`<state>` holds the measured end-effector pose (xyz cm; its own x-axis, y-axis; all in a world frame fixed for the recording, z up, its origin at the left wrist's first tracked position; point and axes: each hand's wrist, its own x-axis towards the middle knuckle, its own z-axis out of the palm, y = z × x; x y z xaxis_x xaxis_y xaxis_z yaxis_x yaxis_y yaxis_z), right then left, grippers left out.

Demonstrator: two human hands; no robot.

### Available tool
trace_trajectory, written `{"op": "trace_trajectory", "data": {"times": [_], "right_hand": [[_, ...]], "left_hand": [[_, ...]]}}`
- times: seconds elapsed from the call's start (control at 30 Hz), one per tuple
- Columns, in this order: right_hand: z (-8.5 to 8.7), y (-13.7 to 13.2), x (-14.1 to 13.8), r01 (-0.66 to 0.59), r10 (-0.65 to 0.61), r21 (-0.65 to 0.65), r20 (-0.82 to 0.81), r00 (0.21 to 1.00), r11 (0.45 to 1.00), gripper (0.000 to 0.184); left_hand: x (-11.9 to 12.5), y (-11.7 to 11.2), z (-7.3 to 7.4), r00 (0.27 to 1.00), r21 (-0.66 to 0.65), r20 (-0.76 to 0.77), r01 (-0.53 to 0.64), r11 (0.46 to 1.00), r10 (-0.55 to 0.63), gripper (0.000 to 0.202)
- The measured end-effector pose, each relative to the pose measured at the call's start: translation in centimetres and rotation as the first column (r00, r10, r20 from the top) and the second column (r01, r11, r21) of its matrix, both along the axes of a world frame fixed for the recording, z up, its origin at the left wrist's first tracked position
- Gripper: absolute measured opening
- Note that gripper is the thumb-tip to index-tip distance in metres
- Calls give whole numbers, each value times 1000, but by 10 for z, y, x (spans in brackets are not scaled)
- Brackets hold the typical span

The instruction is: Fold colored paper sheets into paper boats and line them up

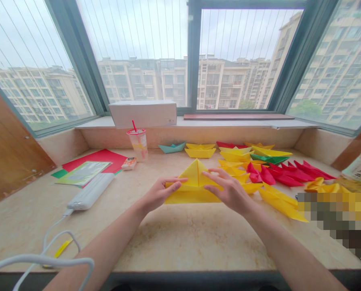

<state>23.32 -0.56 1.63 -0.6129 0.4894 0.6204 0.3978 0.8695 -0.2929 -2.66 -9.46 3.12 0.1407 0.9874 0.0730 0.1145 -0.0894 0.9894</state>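
Between my two hands is a yellow folded paper (195, 196), shaped like a triangle with a flat band along its bottom edge. My left hand (163, 192) grips its left corner, thumb and fingers on the front layer. At the right side my right hand (225, 188) holds the other corner, its fingers bent over the paper near the centre crease. The far sides of both hands' grip are hidden by the paper. Just past it stand finished yellow paper boats (201, 152) and a teal paper boat (172, 148).
Red folded papers (289, 173) and a yellow folded piece (281, 202) lie to the right. On the left are a white power bank (91, 192) with a cable, coloured paper sheets (101, 158) and a plastic cup (139, 145) with a straw. A white box (142, 114) stands on the sill.
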Motion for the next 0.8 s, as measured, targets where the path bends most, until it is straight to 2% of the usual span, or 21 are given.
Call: {"op": "trace_trajectory", "data": {"times": [0.2,0.33,0.5,0.57,0.7,0.8], "right_hand": [[4,-4,-2,-76,29,197,230,973,977,49],[3,-5,-5,-91,35,219,248,968,972,46],[-3,-6,-7,-69,53,93,159,986,993,37],[-5,-5,-8,-46,43,35,95,995,998,40],[-6,-1,-9,39,-44,-99,-51,998,994,61],[-7,5,-9,77,-111,-280,-106,988,957,61]], "left_hand": [[2,0,-1,999,-66,39,20,998,-17,40],[3,-1,-2,997,-66,28,68,996,-66,41],[3,-2,-1,993,-38,6,120,992,-120,38],[3,-2,-2,992,-32,9,128,991,-128,38],[4,1,-5,996,-46,61,62,997,-59,36],[3,5,-5,990,-56,138,-6,998,14,43]]}}
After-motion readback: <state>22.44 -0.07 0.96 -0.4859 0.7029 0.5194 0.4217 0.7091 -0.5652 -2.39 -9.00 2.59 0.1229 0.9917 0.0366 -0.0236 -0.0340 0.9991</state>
